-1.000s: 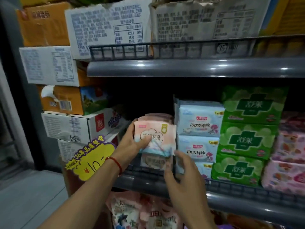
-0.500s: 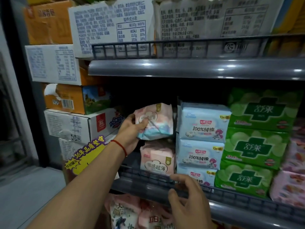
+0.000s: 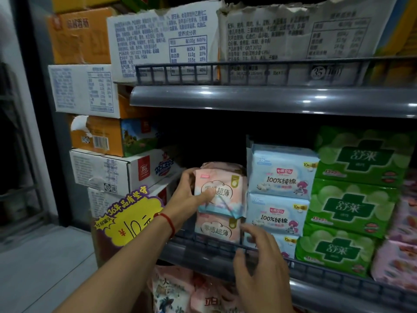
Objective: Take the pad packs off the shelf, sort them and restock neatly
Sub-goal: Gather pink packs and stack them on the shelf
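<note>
My left hand (image 3: 191, 195) grips a pink pad pack (image 3: 223, 195) by its left side, thumb on the front, and holds it on top of another pink pack (image 3: 217, 230) at the left end of the middle shelf (image 3: 203, 249). More pink packs sit behind it. My right hand (image 3: 259, 256) hovers at the shelf's wire rail with fingers spread, its fingertips near the lower pink pack and the bottom light-blue pack (image 3: 286, 243). Right of these stand stacked light-blue packs (image 3: 279, 170) and green packs (image 3: 354, 206).
Pink floral packs (image 3: 404, 222) fill the shelf's far right. Cartons (image 3: 112, 172) are stacked to the left, with a yellow price sign (image 3: 126, 220) in front. An upper shelf (image 3: 270, 100) holds large boxes. More pink packs (image 3: 180, 292) lie on the shelf below.
My left hand has lowered the pink pack from mid-air onto the pink stack. My right hand has risen from the rail toward the lower packs.
</note>
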Available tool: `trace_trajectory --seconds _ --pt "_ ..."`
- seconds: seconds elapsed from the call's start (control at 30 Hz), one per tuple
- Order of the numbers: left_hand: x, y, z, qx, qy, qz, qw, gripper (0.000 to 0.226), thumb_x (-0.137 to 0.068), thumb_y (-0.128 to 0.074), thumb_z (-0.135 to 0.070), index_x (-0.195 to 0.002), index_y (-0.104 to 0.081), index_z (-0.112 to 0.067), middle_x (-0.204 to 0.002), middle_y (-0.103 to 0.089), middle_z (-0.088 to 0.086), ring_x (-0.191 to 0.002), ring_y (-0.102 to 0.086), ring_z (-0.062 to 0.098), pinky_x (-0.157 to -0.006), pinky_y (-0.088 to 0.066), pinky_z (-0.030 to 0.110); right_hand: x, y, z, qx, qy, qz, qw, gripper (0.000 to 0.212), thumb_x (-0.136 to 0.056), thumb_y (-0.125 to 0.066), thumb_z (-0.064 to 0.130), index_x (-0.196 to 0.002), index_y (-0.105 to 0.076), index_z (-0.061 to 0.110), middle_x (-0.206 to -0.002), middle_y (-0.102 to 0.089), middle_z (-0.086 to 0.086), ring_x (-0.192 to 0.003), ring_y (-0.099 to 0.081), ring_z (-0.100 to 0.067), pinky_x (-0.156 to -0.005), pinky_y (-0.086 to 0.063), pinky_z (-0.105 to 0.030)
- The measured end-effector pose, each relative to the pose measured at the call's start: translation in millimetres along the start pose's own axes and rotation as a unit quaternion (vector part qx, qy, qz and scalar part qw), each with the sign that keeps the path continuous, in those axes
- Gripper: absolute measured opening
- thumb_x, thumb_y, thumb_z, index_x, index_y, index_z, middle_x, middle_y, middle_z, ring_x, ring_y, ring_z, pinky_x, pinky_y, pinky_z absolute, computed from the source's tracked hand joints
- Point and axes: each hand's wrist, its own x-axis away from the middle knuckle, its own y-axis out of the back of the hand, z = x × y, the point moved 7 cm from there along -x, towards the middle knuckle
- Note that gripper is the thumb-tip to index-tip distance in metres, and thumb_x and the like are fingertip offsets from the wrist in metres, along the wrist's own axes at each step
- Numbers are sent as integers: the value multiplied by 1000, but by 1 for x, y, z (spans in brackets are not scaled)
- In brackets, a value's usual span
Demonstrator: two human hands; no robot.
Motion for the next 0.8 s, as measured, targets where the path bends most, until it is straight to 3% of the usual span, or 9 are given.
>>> trace_trajectory --seconds 0.1,0.23,0.3,0.4,0.47,0.53,0.63,0.7,0.8 --pt "0 0 -4 5 10 31 999 66 -86 -78 -8 -138 -40 -24 -126 -65 0 -112 -68 14 -90 -59 34 -35 -10 42 87 132 -6 987 58 -92 -69 8 -144 -52 27 -155 -41 9 -146 -36 -10 -119 -33 -34" --pt "-4 7 -12 71 53 49 995 56 -72 -73 -7 -123 -53 -19 -107 -71 1 -94 -70 16 -71 -55 33 -97 -39 77 296 215 90 926 90 -89 -72 13 -160 -18 9 -169 -14 -15 -157 -9 -30 -128 -4 -39" --pt "-14 10 -19 128 101 19 986 42 -67 -63 -24 -109 -62 -17 -94 -70 3 -84 -67 19 -69 -50 34 -109 -47 73 378 176 147 897 93 -89 -69 14 -159 -9 3 -161 -22 -24 -150 -21 -38 -126 -14 -42" --pt "-57 12 -30 61 124 -33 990 21 -93 -59 -30 -108 -64 -16 -94 -68 9 -84 -63 24 -71 -50 35 -104 -46 69 422 168 181 872 95 -83 -71 11 -157 -12 -1 -148 -36 -21 -134 -38 -38 -117 -28 -43" --pt "-87 3 -34 16 144 -16 989 18 -99 -58 -22 -109 -65 -8 -98 -70 15 -82 -65 27 -73 -54 36 -99 -46 70 413 171 183 876 90 -85 -65 5 -158 -13 1 -149 -35 -19 -133 -37 -36 -117 -28 -44" --pt "-103 -11 -21 11 206 40 978 18 -100 -58 -22 -99 -67 -7 -89 -69 15 -74 -64 24 -69 -53 32 -96 -47 69 399 169 175 884 81 -87 -54 0 -158 -16 3 -149 -37 -18 -132 -39 -35 -117 -30 -44" --pt "-109 -21 3 38 266 106 957 25 -101 -58 -27 -92 -67 -6 -84 -68 13 -72 -64 22 -68 -52 30 -98 -45 60 399 173 118 893 77 -70 -27 -8 -144 -48 -3 -127 -59 -22 -112 -59 -37 -102 -50 -47" --pt "-114 -21 9 51 271 110 955 31 -103 -53 -25 -84 -65 -5 -72 -69 11 -61 -66 19 -61 -53 26 -99 -45 56 402 183 81 894 73 -63 -32 -6 -129 -63 -3 -110 -67 -20 -97 -65 -35 -89 -58 -47" --pt "-127 -11 15 26 267 96 959 40 -106 -46 -23 -72 -60 -6 -54 -64 6 -45 -61 15 -45 -48 20 -99 -47 52 413 162 89 892 68 -62 -40 -8 -126 -65 -3 -107 -67 -20 -94 -66 -36 -86 -59 -47"
